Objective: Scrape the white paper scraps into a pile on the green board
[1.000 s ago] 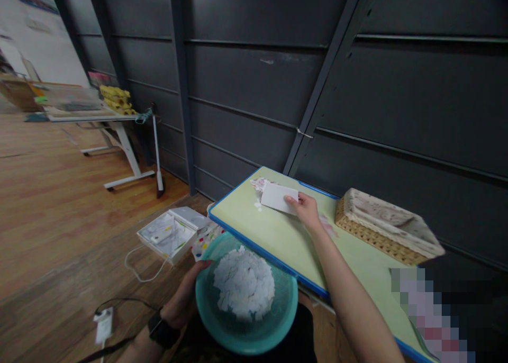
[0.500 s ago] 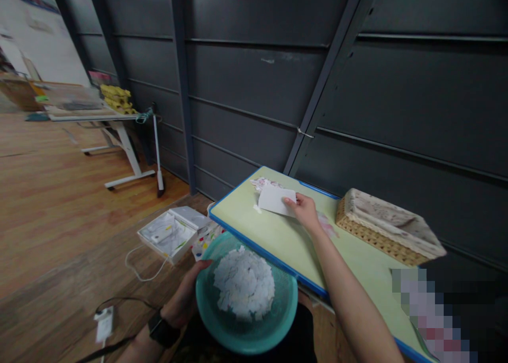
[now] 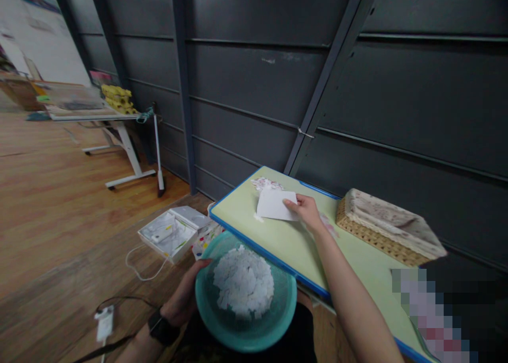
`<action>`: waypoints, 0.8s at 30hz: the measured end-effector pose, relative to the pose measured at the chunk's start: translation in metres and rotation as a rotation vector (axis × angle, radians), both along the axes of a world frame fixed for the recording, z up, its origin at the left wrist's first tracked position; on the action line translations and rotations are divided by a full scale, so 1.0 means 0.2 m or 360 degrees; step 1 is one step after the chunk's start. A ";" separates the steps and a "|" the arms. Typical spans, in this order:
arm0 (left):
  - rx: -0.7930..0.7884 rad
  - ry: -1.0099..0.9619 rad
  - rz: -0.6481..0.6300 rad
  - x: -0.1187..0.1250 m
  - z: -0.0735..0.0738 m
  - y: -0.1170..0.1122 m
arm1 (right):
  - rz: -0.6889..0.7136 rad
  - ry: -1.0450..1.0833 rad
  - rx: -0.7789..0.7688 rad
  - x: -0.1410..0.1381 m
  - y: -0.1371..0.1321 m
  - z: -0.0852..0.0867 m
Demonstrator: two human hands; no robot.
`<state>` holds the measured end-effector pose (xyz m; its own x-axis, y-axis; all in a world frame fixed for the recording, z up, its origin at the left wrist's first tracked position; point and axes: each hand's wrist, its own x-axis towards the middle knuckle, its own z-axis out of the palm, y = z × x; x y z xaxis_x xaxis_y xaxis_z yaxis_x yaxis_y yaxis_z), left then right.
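My right hand (image 3: 305,210) pinches a white card (image 3: 275,204) by its right edge, just over the pale green table (image 3: 293,241). Beyond the card lies a heap of small paper scraps (image 3: 265,183), partly covered by it, with a small white scrap (image 3: 259,218) near its lower left corner. My left hand (image 3: 188,286) grips the left rim of a teal mesh basket (image 3: 283,320) above my lap. Torn white paper pieces (image 3: 246,283) are piled inside the basket. The fingers of my left hand are mostly hidden behind the basket's side.
A cloth-lined wicker basket (image 3: 381,236) stands at the table's right rear. An open white box (image 3: 170,233) with a cable is on the floor at left, and a white power strip (image 3: 105,325) lies nearer. A dark panelled wall (image 3: 254,88) closes off the back.
My right hand has moved the white card slightly down, with its lower left corner now closer to the small scrap. The teal basket and my left hand are almost unmoved.
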<state>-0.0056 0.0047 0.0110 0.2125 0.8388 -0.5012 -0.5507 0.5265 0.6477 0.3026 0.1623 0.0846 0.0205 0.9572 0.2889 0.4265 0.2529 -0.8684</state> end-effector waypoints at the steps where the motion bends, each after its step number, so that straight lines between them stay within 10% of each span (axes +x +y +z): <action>1: -0.0010 0.0005 0.0010 0.00 0.00 0.00 | -0.0001 0.0053 -0.0026 0.00 0.00 0.00; 24: -0.0019 0.0040 0.0021 0.00 0.09 0.02 | 0.0692 0.0047 -0.0719 -0.03 -0.11 0.08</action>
<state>-0.0061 0.0078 0.0295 0.1887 0.8354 -0.5162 -0.5413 0.5271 0.6551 0.2962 0.1404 0.1015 -0.3967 0.9071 -0.1410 0.3415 0.0032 -0.9399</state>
